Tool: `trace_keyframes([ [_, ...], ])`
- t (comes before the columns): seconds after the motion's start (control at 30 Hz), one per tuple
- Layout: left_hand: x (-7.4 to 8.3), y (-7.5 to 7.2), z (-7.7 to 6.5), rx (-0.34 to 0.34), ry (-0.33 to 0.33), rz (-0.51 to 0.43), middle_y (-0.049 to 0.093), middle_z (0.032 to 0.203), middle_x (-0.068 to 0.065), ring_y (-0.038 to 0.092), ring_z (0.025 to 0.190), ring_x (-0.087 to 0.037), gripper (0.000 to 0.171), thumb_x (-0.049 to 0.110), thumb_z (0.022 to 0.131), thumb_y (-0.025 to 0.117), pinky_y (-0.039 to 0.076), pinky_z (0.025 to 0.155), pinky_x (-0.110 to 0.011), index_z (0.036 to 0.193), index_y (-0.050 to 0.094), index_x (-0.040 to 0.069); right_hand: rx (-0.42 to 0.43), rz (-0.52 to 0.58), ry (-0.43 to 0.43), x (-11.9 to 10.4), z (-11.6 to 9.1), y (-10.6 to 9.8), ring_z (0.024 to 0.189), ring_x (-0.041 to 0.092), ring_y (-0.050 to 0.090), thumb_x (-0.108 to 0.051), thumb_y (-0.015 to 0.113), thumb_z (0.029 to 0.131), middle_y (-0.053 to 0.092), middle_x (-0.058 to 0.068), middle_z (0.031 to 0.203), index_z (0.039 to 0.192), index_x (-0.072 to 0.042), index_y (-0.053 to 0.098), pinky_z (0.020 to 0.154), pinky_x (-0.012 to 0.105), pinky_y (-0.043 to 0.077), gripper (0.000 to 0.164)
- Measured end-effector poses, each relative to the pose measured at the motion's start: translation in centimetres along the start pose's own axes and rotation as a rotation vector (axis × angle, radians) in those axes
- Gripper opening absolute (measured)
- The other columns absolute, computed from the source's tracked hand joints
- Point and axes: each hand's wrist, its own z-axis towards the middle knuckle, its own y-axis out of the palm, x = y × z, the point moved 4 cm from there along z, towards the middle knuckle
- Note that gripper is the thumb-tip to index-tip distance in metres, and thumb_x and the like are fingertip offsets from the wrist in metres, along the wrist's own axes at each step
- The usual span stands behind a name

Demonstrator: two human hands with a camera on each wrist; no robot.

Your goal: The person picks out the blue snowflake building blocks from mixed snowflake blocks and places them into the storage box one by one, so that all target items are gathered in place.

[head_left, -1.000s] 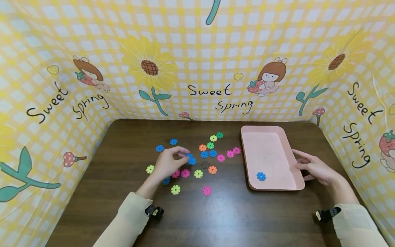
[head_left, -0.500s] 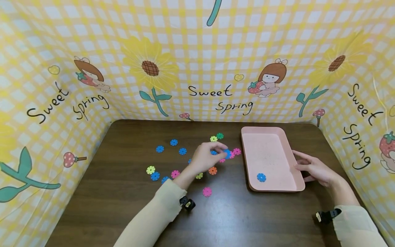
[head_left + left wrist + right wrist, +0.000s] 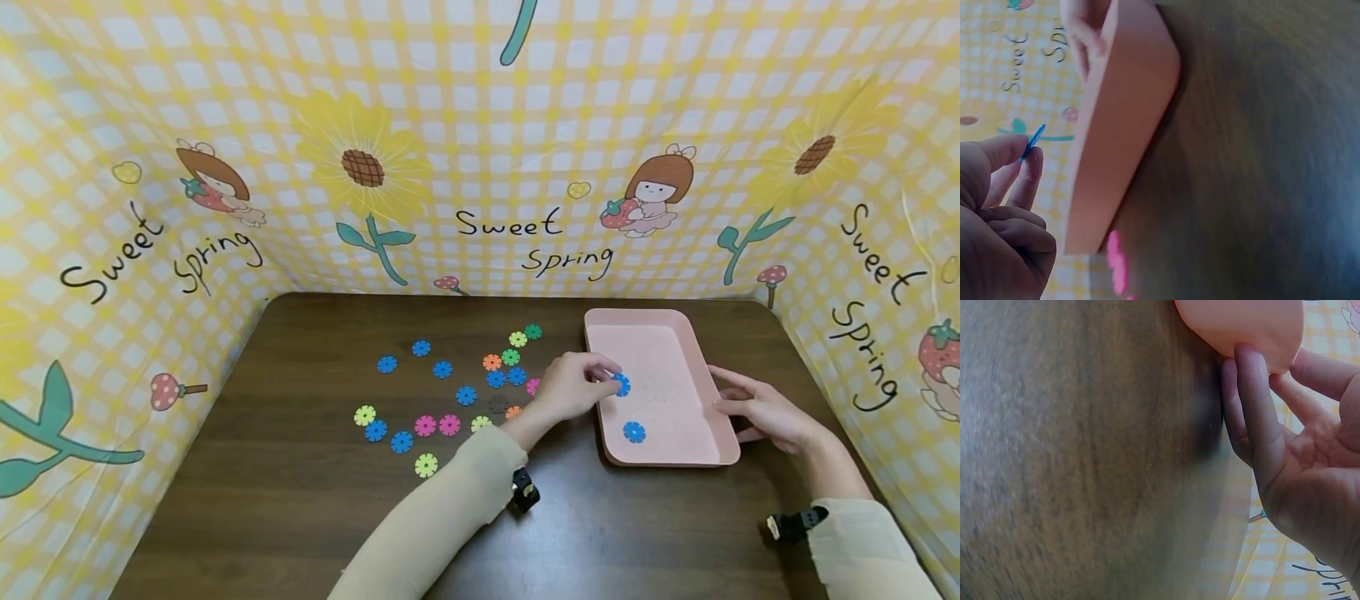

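Observation:
My left hand (image 3: pixel 573 387) pinches a blue notched plastic disc (image 3: pixel 622 384) between thumb and fingertips, over the left rim of a pink tray (image 3: pixel 647 337). In the left wrist view the disc (image 3: pixel 1034 140) is edge-on and the other fingers are curled in. Another blue disc (image 3: pixel 634 432) lies flat in the near part of the tray. At the tray's right side, my right hand (image 3: pixel 772 412) holds the edge, thumb at the rim and fingers (image 3: pixel 1254 387) against the outer wall.
Several notched discs lie scattered left of the tray on the dark wooden table (image 3: pixel 300 517), among them a yellow-green one (image 3: pixel 426 465), a pink one (image 3: pixel 425 426) and a dark green one (image 3: pixel 532 332). A checked yellow cloth (image 3: pixel 480 125) walls the table's back and sides.
My left hand has carried the blue disc rightward from the scattered discs to above the tray's left rim. My right hand has stayed at the tray's right edge.

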Motion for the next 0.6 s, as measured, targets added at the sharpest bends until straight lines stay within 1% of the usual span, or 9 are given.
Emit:
trace_keyframes([
  [0.13, -0.2, 1.6, 0.7, -0.003, -0.047, 0.041, 0.07, 0.085, 0.018, 0.061, 0.079, -0.001, 0.014, 0.03, 0.093, 0.08, 0.048, 0.068, -0.024, 0.106, 0.081, 0.024, 0.005, 0.004, 0.0, 0.0, 0.0, 0.0, 0.106, 0.024, 0.066, -0.016, 0.058, 0.107, 0.04, 0.04, 0.147, 0.165, -0.005, 0.008, 0.08, 0.051, 0.06, 0.078],
  [0.23, -0.5, 2.6, 1.1, -0.006, -0.076, 0.074, 0.069, 0.084, 0.018, 0.061, 0.079, 0.0, 0.013, 0.029, 0.092, 0.081, 0.048, 0.069, -0.024, 0.103, 0.081, 0.025, 0.004, 0.014, -0.002, -0.2, -0.1, 0.1, 0.106, 0.023, 0.066, -0.016, 0.059, 0.106, 0.042, 0.039, 0.146, 0.165, -0.005, 0.009, 0.08, 0.051, 0.06, 0.078],
  [0.3, -0.8, 3.1, 1.2, -0.005, -0.085, 0.119, 0.068, 0.083, 0.019, 0.06, 0.079, 0.001, 0.012, 0.029, 0.091, 0.082, 0.047, 0.07, -0.024, 0.102, 0.081, 0.026, 0.003, 0.019, -0.004, -0.3, -0.2, 0.2, 0.105, 0.023, 0.066, -0.016, 0.059, 0.106, 0.043, 0.038, 0.145, 0.165, -0.004, 0.009, 0.08, 0.051, 0.06, 0.078],
  [0.4, -1.0, 3.6, 1.3, -0.001, -0.079, 0.21, 0.067, 0.081, 0.021, 0.059, 0.078, 0.003, 0.012, 0.03, 0.09, 0.082, 0.045, 0.069, -0.024, 0.102, 0.081, 0.027, 0.002, 0.022, -0.006, -0.4, -0.2, 0.3, 0.104, 0.023, 0.066, -0.015, 0.059, 0.106, 0.044, 0.037, 0.144, 0.165, -0.004, 0.009, 0.08, 0.051, 0.06, 0.078],
  [0.6, -1.1, 4.2, 1.5, 0.007, -0.04, 0.436, 0.063, 0.08, 0.026, 0.055, 0.074, 0.005, 0.014, 0.035, 0.091, 0.08, 0.042, 0.065, -0.025, 0.105, 0.081, 0.033, 0.0, 0.022, -0.01, -0.4, -0.2, 0.1, 0.103, 0.022, 0.066, -0.015, 0.06, 0.105, 0.046, 0.036, 0.143, 0.165, -0.004, 0.008, 0.079, 0.051, 0.06, 0.08],
])
